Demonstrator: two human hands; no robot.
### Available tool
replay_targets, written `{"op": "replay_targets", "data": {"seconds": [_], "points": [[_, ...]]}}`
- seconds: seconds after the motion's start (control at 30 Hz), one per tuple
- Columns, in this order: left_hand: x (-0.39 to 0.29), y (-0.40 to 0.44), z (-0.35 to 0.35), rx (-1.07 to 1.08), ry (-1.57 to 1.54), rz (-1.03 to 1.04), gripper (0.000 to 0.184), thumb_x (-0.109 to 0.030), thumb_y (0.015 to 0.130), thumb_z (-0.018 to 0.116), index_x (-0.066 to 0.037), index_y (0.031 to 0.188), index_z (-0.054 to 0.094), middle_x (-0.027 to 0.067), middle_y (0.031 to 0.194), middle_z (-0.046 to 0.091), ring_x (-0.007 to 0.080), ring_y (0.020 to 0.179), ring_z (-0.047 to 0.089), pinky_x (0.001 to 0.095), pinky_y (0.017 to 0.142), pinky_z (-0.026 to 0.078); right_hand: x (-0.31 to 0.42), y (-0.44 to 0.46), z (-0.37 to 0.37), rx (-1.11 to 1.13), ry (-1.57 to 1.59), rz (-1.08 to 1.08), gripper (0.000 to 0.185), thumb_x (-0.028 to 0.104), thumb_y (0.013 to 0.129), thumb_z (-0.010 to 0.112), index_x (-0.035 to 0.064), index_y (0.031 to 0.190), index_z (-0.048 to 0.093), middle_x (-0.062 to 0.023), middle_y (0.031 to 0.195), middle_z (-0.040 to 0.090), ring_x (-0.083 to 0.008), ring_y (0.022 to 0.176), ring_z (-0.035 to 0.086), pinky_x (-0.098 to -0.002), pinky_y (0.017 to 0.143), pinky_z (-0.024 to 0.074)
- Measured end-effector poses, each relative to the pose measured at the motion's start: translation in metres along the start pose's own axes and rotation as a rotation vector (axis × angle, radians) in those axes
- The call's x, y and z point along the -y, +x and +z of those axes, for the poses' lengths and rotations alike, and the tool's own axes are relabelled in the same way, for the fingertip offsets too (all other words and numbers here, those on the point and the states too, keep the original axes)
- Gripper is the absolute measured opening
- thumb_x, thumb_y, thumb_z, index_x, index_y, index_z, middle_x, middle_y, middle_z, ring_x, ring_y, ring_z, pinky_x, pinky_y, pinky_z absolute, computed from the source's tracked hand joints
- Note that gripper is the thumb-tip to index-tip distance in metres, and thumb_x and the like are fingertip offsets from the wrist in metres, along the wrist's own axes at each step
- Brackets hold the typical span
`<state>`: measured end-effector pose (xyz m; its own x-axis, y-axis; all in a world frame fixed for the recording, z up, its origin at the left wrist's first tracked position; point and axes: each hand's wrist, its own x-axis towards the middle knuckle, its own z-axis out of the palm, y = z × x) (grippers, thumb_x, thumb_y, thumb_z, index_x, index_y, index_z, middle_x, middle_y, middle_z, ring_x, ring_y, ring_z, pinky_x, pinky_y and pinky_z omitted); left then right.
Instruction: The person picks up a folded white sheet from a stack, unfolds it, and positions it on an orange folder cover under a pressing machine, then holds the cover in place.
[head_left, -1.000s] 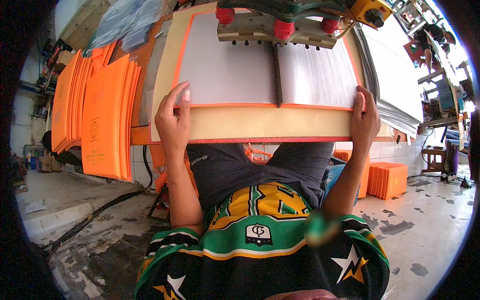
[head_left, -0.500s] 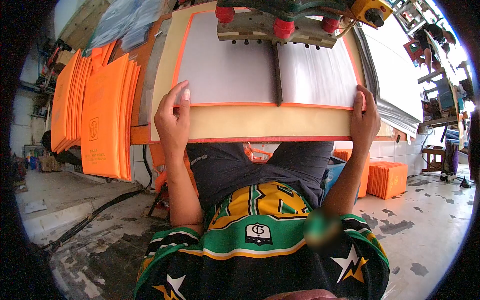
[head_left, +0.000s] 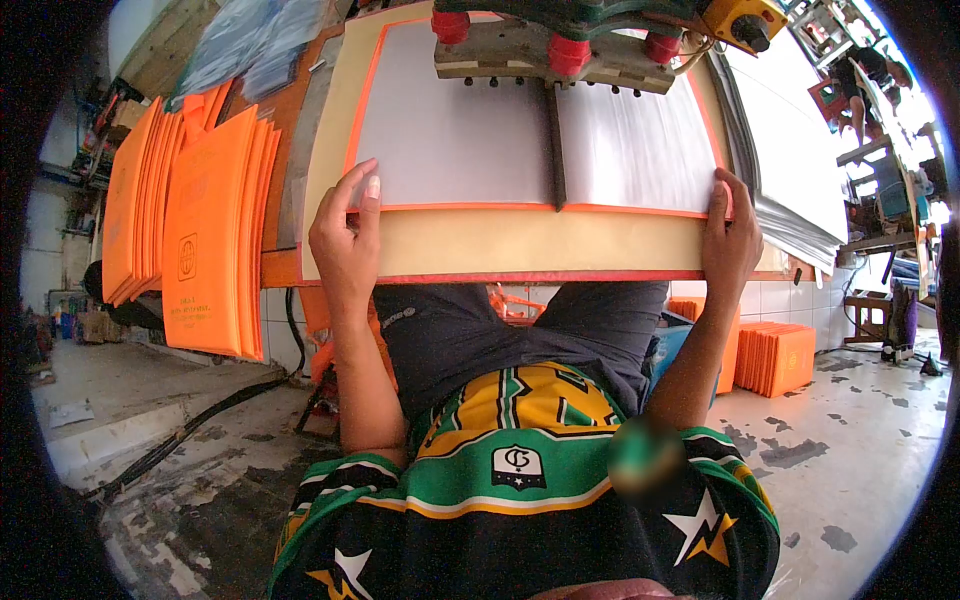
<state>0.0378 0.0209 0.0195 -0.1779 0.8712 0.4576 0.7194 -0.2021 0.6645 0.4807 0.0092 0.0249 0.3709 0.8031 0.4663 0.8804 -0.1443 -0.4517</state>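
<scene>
Folder (head_left: pixel 460 140), open, orange-edged, shiny grey-white inside, lies on flat cream board (head_left: pixel 520 240) partly under dark-green metal machine head (head_left: pixel 590 20), left hand (head_left: pixel 345 225) and right hand (head_left: pixel 733 235) set wide apart at its near corners, seemingly to steady it square, though I cannot tell whether either pinches.

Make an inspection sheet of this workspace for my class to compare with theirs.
Surface: cream board, red front edge.
Job's things: open orange cover with pale panels, dark central strip, below machine head.
Clutter: orange folders at left; clear plastic beyond.
Hands: left hand and right hand at the cover's front corners; grip unclear.
Cables: black cable on the floor, left.
Surroundings: patchy floor, orange stack at right, another person.
</scene>
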Motion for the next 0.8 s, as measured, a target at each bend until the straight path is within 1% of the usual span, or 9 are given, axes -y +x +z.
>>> {"op": "replay_targets", "data": {"seconds": [0.1,0.17,0.3,0.37,0.4,0.47,0.6,0.67,0.8], "points": [[0.001,0.0,0.001,-0.019,0.004,0.026,0.03,-0.025,0.11,0.066,-0.008,0.133,0.076,0.0126,0.119,0.079,0.0211,0.099,0.074,0.0322,0.078,0.056,0.0,0.0,0.0,0.003,0.007,0.005,0.033,0.036,0.113,0.054,0.0164,0.133,0.072,-0.0155,0.126,0.078,-0.0403,0.115,0.075,-0.0499,0.093,0.0576],[0.001,0.0,0.0,-0.01,-0.001,0.017,0.03,-0.024,0.11,0.066,-0.008,0.133,0.076,0.0124,0.118,0.079,0.0208,0.099,0.074,0.0322,0.078,0.056,-0.003,0.0,0.001,0.01,-0.008,0.014,0.04,0.046,0.115,0.052,0.02,0.135,0.074,-0.0106,0.127,0.079,-0.032,0.116,0.077,-0.0473,0.095,0.0586],[0.0,0.001,0.0,0.004,0.0,-0.007,0.03,-0.024,0.11,0.066,-0.008,0.133,0.076,0.012,0.118,0.079,0.0205,0.098,0.073,0.0319,0.078,0.055,-0.003,0.0,0.002,0.012,-0.009,0.025,0.04,0.046,0.115,0.052,0.0202,0.135,0.074,-0.0105,0.127,0.079,-0.0319,0.116,0.077,-0.0471,0.095,0.0586],[0.002,0.0,0.001,-0.014,-0.022,0.008,0.03,-0.024,0.11,0.066,-0.008,0.133,0.076,0.0113,0.117,0.079,0.0187,0.093,0.071,0.0312,0.075,0.054,-0.003,0.0,0.002,0.014,-0.022,0.032,0.04,0.046,0.115,0.052,0.0201,0.135,0.074,-0.0104,0.126,0.079,-0.0316,0.116,0.077,-0.0469,0.096,0.0586],[0.001,0.0,0.001,-0.014,-0.022,0.007,0.03,-0.024,0.11,0.066,-0.008,0.133,0.076,0.0113,0.117,0.079,0.0187,0.093,0.071,0.0312,0.075,0.054,-0.002,0.0,0.001,0.015,-0.022,0.032,0.04,0.046,0.115,0.052,0.0201,0.135,0.074,-0.0104,0.126,0.079,-0.0316,0.116,0.077,-0.0469,0.096,0.0586],[-0.002,0.0,0.0,-0.005,0.008,-0.002,0.029,-0.024,0.11,0.066,-0.008,0.133,0.076,0.0106,0.116,0.079,0.0171,0.089,0.069,0.0305,0.073,0.053,-0.001,-0.001,0.001,0.007,-0.019,0.026,0.033,0.037,0.113,0.054,0.0195,0.134,0.072,-0.015,0.125,0.079,-0.0384,0.112,0.077,-0.0492,0.09,0.0587],[-0.004,0.001,-0.001,-0.005,0.015,0.003,0.03,-0.024,0.11,0.066,-0.009,0.133,0.076,0.0104,0.116,0.079,0.0164,0.088,0.068,0.0301,0.072,0.052,-0.002,0.0,0.001,-0.011,-0.011,-0.002,0.032,0.037,0.113,0.055,0.0199,0.134,0.072,-0.0148,0.124,0.079,-0.0381,0.109,0.078,-0.0489,0.088,0.059],[-0.008,0.0,-0.004,0.051,-0.031,-0.096,0.036,-0.03,0.111,0.064,-0.005,0.134,0.075,0.0145,0.132,0.077,0.0277,0.125,0.071,0.0395,0.109,0.052,-0.001,0.0,0.001,-0.002,-0.02,0.011,0.032,0.037,0.113,0.056,0.0195,0.134,0.072,-0.0146,0.124,0.079,-0.0379,0.109,0.078,-0.0487,0.088,0.059],[-0.008,0.0,-0.003,0.064,-0.035,-0.139,0.035,-0.029,0.111,0.064,-0.006,0.135,0.075,0.0143,0.131,0.078,0.0265,0.123,0.071,0.0379,0.104,0.054,-0.001,0.0,0.001,0.003,-0.011,0.014,0.032,0.037,0.113,0.055,0.0194,0.134,0.072,-0.0148,0.124,0.079,-0.0383,0.109,0.078,-0.0489,0.088,0.0587]]}}
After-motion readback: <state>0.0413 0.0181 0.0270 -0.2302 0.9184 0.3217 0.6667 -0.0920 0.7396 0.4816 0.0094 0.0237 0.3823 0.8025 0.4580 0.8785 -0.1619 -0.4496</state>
